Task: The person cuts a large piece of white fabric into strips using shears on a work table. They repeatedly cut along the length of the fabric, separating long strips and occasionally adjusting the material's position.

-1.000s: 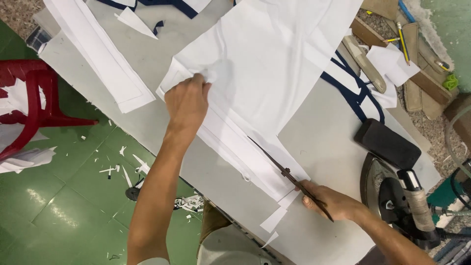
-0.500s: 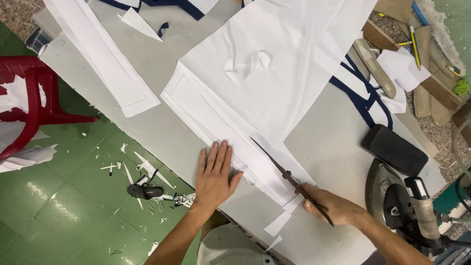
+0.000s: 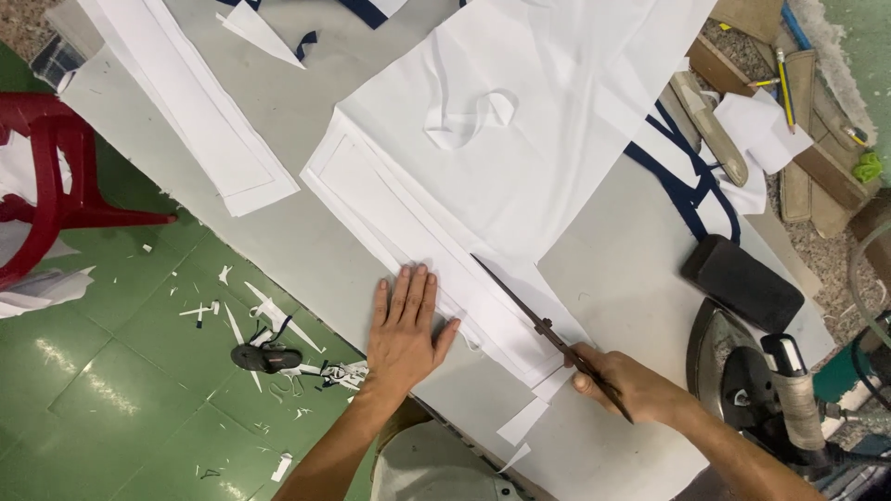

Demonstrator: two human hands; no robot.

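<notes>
Ideally, left hand [image 3: 404, 329] lies flat, fingers spread, pinning the fabric [image 3: 436, 237] taut while right hand [image 3: 624, 385], gripping scissors [image 3: 534, 315], follows the edge.

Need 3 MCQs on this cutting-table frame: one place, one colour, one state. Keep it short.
1. Where is the left hand?
A. flat on the white fabric strip at the table edge
B. on the iron
C. on the chair

2. Colour of the plastic chair?
A. blue
B. red
C. yellow

3. The scissors are:
A. lying loose on the table
B. held in the right hand, blades on the fabric
C. hanging on a wall

Answers: 1 A, the palm lies spread on the strip. 2 B, the chair at left is red. 3 B, the fingers wrap the handles.
</notes>
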